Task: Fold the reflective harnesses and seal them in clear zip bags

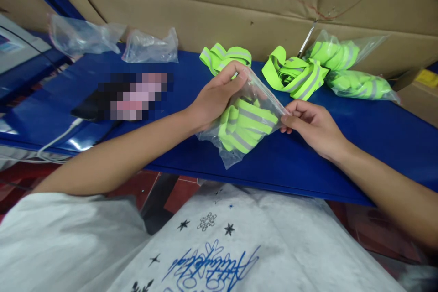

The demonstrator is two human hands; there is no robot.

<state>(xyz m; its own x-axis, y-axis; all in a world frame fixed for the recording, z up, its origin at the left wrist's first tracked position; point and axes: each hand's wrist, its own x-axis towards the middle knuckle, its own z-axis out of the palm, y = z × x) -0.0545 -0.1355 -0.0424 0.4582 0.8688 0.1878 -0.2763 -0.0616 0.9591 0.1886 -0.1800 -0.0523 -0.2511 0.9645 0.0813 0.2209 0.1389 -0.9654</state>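
Note:
Between my hands is a clear zip bag (228, 157), its zip edge slanting down from left to right. Inside it lies a folded neon-green reflective strap (248, 125) with grey stripes. My left hand (219, 96) pinches the upper left corner of the bag, thumb against fingers. At the other end of the zip edge, my right hand (308, 125) grips the corner between thumb and fingers. Just beyond the bag, two loose bundles of green reflective strap, one on the left (226, 57) and one on the right (296, 73), rest on the blue table (342, 146).
Two bagged straps, one upper (337, 54) and one lower (362, 86), lie at the back right. Clear plastic bags (150, 46) sit at the back left. A blurred-out object (137, 96) with a white cable (58, 139) is on the left. Cardboard (191, 18) stands behind.

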